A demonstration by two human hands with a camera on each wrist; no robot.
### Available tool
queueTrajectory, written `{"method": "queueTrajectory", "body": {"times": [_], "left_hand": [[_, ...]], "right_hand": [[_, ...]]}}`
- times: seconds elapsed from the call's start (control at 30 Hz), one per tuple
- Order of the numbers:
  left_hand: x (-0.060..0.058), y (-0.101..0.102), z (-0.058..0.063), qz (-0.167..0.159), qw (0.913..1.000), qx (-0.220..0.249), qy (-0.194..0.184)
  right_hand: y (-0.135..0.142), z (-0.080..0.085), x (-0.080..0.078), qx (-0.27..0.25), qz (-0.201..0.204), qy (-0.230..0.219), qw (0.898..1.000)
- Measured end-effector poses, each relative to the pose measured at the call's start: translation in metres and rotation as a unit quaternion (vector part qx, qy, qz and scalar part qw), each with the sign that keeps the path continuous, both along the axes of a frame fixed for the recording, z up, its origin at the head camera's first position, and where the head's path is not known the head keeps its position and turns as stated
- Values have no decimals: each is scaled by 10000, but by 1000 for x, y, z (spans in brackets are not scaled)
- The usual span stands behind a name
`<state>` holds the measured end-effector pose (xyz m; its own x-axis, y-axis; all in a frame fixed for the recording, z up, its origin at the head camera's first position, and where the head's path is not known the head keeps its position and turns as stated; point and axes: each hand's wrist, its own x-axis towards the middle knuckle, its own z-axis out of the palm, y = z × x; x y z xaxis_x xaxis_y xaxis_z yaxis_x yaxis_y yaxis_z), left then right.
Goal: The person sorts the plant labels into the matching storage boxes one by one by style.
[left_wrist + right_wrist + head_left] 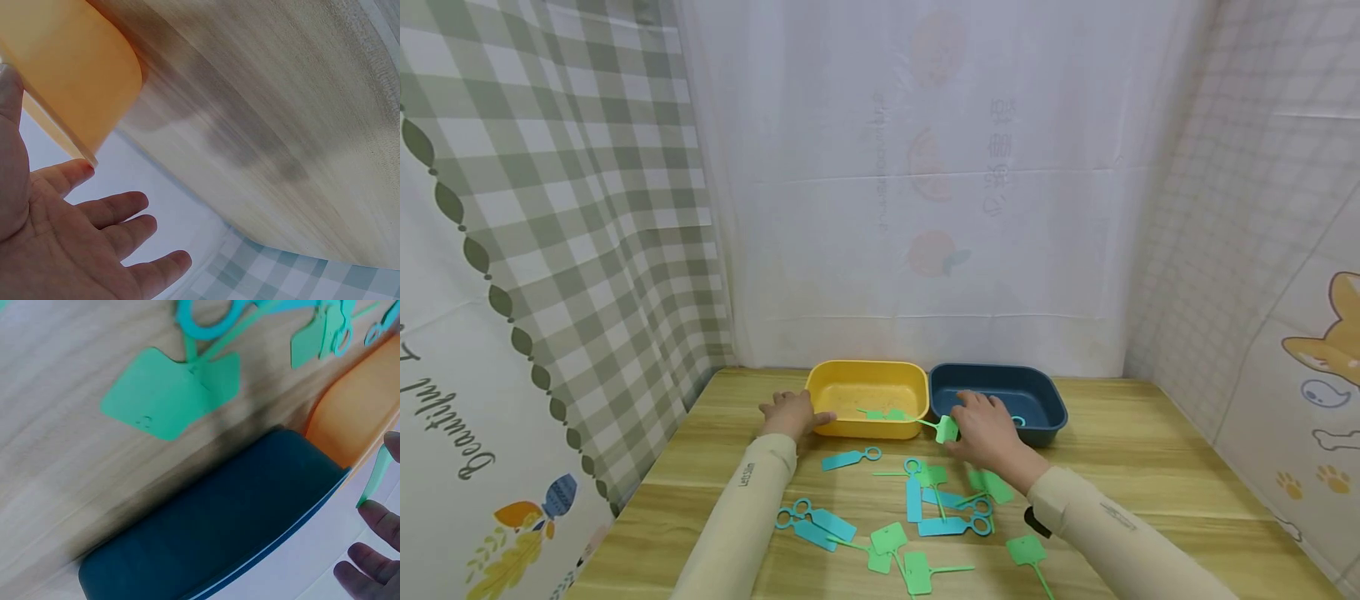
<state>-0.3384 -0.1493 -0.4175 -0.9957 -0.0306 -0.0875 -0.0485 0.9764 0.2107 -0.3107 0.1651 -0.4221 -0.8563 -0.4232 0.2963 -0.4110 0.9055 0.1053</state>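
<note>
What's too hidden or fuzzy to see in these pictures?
Floor of the dark blue bin, head view: right hand and front wall cover parts.
Green tags in the yellow bin, head view: its front wall hides parts.
Right sleeve's print, head view: too small.
Right palm, right wrist view: cut off by right edge.

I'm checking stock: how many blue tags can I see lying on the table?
6: one blue tag in front of the yellow bin, two by the left sleeve, three among green tags. More may be hidden where tags overlap.
</note>
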Motion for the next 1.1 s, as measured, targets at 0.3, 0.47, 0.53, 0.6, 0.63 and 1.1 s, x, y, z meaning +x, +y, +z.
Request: {"method": "queueTrajectory", "body": {"times": [0.3,0.47,0.53,0.6,0.63,1.1], "left_hand": [[-2,-1,-3,-28,10000,-45,53],[-1,0,-2,5,10000,-66,27],[-1,0,-2,15,10000,-61,25],[-1,0,-2,12,10000,-46,41],[-2,-1,-3,16,10000,-51,43],[-4,-2,-5,-4,10000,30,4]], "right_hand": [[-8,6,-18,-176,-208,-63,9996],[-14,8,-26,-207,-251,-84,9994],[-17,9,-29,-196,-264,-102,9994],[-21,9,-32,-156,-283,-103,9994],[-23,9,-33,-149,-290,-116,9994],[-54,14,-44,-324,-402,-191,9985]]}}
